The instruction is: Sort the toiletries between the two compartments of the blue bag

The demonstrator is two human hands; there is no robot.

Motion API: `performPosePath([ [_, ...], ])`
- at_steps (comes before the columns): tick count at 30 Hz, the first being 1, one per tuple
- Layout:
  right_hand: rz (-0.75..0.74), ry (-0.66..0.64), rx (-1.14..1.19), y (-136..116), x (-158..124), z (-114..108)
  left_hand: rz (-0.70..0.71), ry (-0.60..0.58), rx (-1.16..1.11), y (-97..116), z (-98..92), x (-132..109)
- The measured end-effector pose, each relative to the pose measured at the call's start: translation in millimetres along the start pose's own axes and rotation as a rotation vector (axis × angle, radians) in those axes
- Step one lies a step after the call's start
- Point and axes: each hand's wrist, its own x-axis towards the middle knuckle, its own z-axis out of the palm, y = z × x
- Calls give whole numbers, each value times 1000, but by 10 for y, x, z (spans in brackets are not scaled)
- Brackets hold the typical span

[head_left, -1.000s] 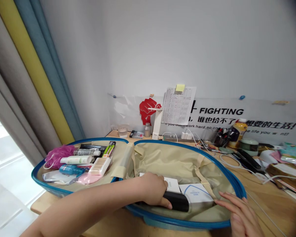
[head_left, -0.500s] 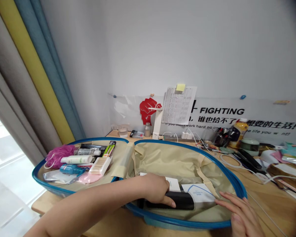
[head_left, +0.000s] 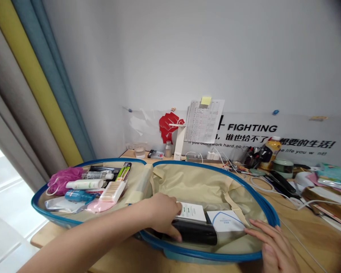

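An open blue-rimmed suitcase with beige lining lies on a wooden desk. My left hand reaches across into its right half, fingers curled over a black cylindrical object lying along the near edge. Behind the cylinder lie a white box with green print and a white box with a blue outline. My right hand rests flat, fingers spread, on the suitcase's near right rim. The left half holds toiletries: a white tube, a blue bottle, a purple bath puff, a comb.
The desk to the right carries white cables, a black device, a yellow-capped bottle, a green jar and papers. A white lamp, small bottles and a power strip stand by the wall. Curtains hang at left beside a window.
My left hand has slid leftward along the black cylinder, uncovering more of the white box behind it. The view has shifted slightly. My right hand stays on the rim.
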Motion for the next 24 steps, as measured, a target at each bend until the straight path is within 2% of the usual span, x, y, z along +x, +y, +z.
performPosePath([
  [4, 2, -20, -2, 4, -4, 4, -70, -83, 36, -101, -16, -134],
  [9, -7, 4, 8, 10, 6, 4, -69, -37, -35, -169, 82, -121],
  [14, 11, -37, 5, 11, -3, -15, -35, -45, -100, -251, 216, -66],
  [19, -4, -20, 3, 12, -14, -7, -34, 10, 9, -194, 253, -49],
  [24, -5, -10, 6, 31, -21, 3, -110, -33, 40, -73, 173, -61],
])
